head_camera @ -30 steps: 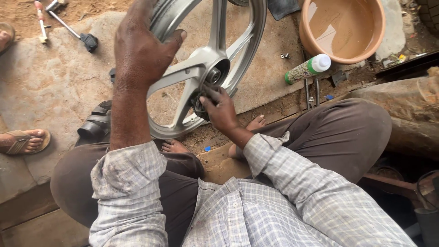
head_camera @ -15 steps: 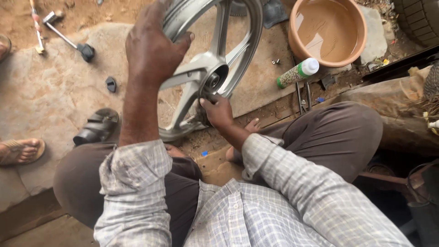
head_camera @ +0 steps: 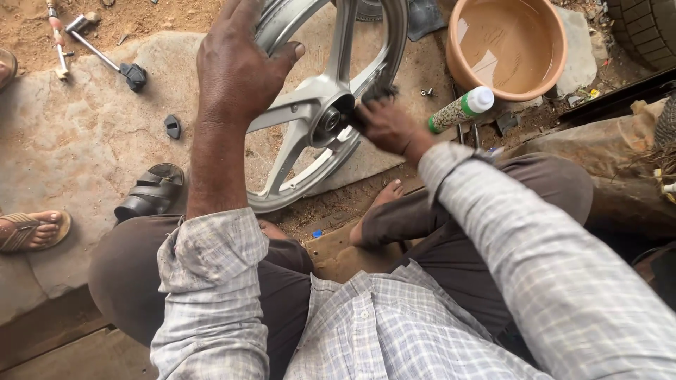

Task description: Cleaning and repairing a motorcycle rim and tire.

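One silver alloy wheel (head_camera: 320,112), one water-filled basin (head_camera: 556,67), one bottle (head_camera: 461,109), two sandals (head_camera: 149,191), one hammer (head_camera: 105,60)

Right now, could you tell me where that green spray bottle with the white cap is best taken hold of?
Grip the spray bottle around its green body from above. It lies on its side on the ground, white cap toward the tub, with its long sides exposed.

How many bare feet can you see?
3. One foot peeks out under the left arm, another foot lies below the wheel, and a sandalled foot shows at the left edge. Others may be hidden.
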